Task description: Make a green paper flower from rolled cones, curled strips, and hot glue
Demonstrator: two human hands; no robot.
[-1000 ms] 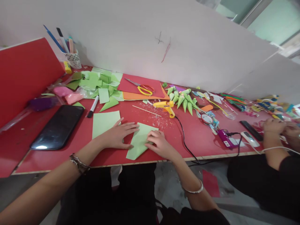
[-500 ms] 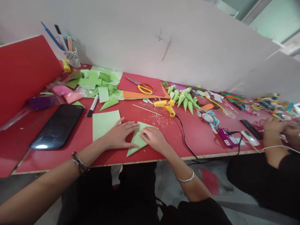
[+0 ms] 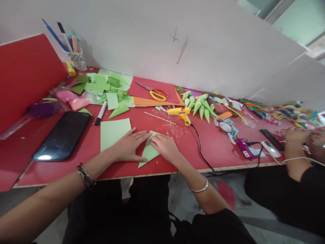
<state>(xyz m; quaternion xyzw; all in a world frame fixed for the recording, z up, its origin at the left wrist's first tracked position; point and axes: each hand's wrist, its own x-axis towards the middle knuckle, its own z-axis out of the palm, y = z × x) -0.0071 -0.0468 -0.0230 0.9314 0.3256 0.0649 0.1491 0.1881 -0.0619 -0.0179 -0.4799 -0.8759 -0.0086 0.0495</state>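
A folded piece of light green paper (image 3: 148,151) lies on the red table near its front edge, pointed at the lower left. My left hand (image 3: 130,145) rests flat with spread fingers, its fingertips and thumb on the paper's left side. Bent and held together, the fingers of my right hand (image 3: 165,147) press on the paper's upper right part and cover it. Partly under my left hand is a light green square sheet (image 3: 114,132).
Beyond my hands lie a wooden stick (image 3: 159,118), a yellow glue gun (image 3: 180,113) with a black cord, and scissors (image 3: 154,93). A phone (image 3: 63,135) and a marker (image 3: 101,113) are at left. Green paper cones (image 3: 201,105) sit behind. Another person's hands (image 3: 299,137) are at far right.
My right hand has slid slightly up and left over the folded paper, its fingers now flatter and the thumb less visible. My left hand has stayed nearly in place.
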